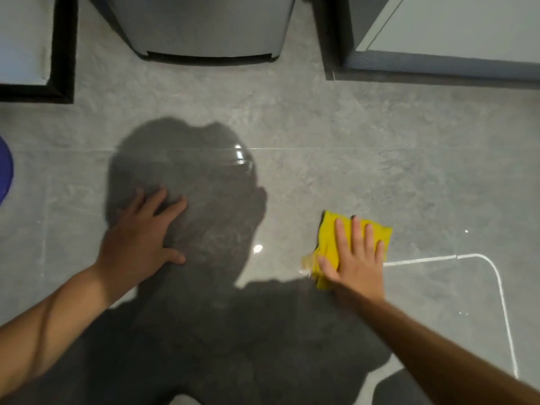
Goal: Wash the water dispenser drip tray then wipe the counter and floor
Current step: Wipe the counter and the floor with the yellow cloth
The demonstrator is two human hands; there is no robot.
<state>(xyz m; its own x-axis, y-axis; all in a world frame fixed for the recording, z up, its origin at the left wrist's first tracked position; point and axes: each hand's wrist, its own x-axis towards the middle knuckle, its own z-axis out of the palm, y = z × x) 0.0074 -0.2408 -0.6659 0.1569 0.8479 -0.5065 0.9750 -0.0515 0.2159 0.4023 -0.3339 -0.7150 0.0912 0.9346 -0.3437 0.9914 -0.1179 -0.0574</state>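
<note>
Our right grip (355,258) lies flat with fingers straight, pressing the yellow cloth (328,238) beneath it onto the grey floor (321,127). Our left grip (140,238) is spread flat on the floor too, holding nothing, well apart from the cloth.

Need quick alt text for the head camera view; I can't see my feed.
The right hand presses a yellow cloth flat on the grey tiled floor, while the left hand rests open on the tiles. A grey appliance base stands ahead.

Flat, outstretched: left hand (143,232), right hand (356,258).
</note>
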